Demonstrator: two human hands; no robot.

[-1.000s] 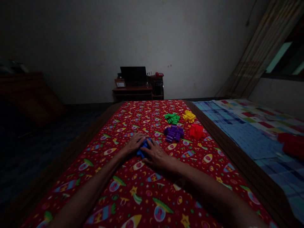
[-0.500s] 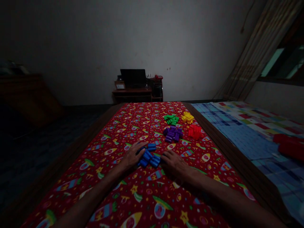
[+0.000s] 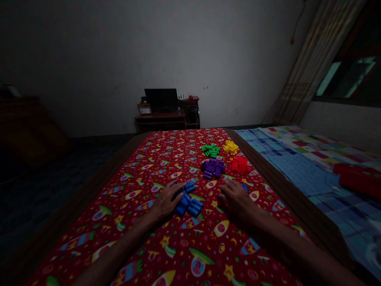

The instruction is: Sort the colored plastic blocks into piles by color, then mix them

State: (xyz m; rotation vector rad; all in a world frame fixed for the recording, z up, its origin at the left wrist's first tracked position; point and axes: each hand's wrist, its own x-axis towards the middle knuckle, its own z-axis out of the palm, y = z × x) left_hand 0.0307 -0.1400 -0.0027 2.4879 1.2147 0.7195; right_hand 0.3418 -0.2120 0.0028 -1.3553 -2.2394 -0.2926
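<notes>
Several small blue plastic cylinder blocks (image 3: 187, 203) lie in a loose pile on the red patterned cloth. My left hand (image 3: 167, 200) rests against the left side of that pile, its fingers stretched over the edge and apart. To the right of the pile, my right hand (image 3: 236, 198) is low over the cloth with its fingers extended and spread. One blue block (image 3: 244, 187) shows just past the far right side of this hand, partly hidden by it; whether they touch I cannot tell. Beyond my hands sits a group of purple blocks (image 3: 213, 168).
Red blocks (image 3: 239, 164), green blocks (image 3: 210, 150) and yellow blocks (image 3: 230, 147) form separate groups farther back at right. A brown border (image 3: 268, 174) edges the cloth (image 3: 175, 159). A monitor (image 3: 161, 99) stands on a desk by the wall, and checked bedding (image 3: 306, 174) lies to the right.
My right hand has shifted right, away from the blue pile, and a blue block now shows beside it. My left hand stays by the pile. The whole view has turned slightly right.
</notes>
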